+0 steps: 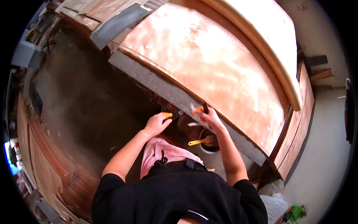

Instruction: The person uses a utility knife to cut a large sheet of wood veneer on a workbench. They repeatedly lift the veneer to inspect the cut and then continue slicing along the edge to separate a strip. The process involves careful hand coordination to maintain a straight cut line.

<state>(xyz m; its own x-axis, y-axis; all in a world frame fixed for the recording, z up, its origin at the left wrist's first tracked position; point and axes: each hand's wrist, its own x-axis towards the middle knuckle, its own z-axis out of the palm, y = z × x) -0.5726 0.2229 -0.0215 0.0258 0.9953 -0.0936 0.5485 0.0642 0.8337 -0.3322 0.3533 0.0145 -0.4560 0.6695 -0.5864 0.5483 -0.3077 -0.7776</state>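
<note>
My left hand [154,126] is closed round a yellow-orange handle [167,115], held just off the near edge of a wooden panel. The working end of that tool blends into the dark clutter behind it. Over the panel's edge, my right hand [211,117] grips an orange-and-black tool [199,110]; a pale, blurred piece shows at its far side, and I cannot make out its kind. Light reddish wood forms the broad panel [201,59], which lies on a grey slab [149,76]. Below my right hand, a yellow-handled spreader [200,141] rests across a round metal pot [209,150].
A thick curved wooden piece [261,43] stands along the panel's far side. Grey board [119,25] lies at the upper left. More wooden panels [48,149] line the left. A pale wall [324,134] rises at right, with a white plastic bag [275,207] below it.
</note>
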